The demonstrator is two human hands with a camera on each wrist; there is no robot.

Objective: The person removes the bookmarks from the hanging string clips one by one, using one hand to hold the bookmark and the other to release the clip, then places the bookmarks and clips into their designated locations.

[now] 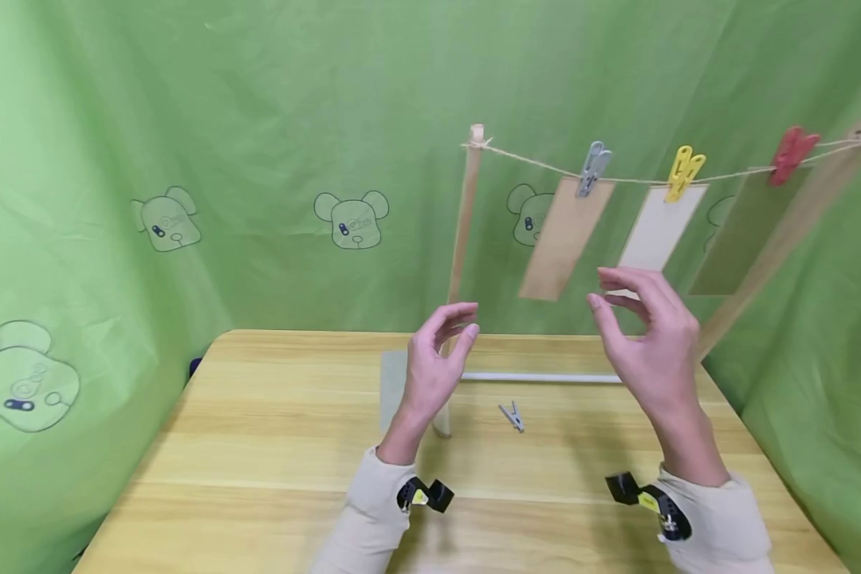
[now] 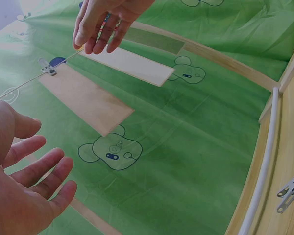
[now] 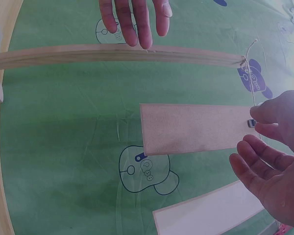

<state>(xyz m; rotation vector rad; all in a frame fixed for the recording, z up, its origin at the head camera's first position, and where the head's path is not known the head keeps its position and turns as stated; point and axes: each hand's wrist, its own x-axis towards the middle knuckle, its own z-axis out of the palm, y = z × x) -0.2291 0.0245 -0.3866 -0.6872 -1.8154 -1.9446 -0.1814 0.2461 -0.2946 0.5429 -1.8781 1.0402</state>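
The left hand (image 1: 438, 363) is holding nothing, fingers loosely curved, thumb apart; the right hand (image 1: 656, 343) is likewise standing empty, overlapping the white card (image 1: 663, 227). Upper right, a grey peg (image 1: 594, 169) is gripping the tan card (image 1: 568, 239); a loose peg (image 1: 518, 422) is lying below centre on the counter (image 1: 258, 446).

OK so the left hand (image 1: 434, 363) and right hand (image 1: 653, 339) are being held up in midair, well apart. Fingers on both are being loosely curved, each thumb being held near the fingertips with a bit of a gap. The right one's being held kinda higher in the head view. Sleeved forearms (image 1: 721, 518) are being stretched forward.
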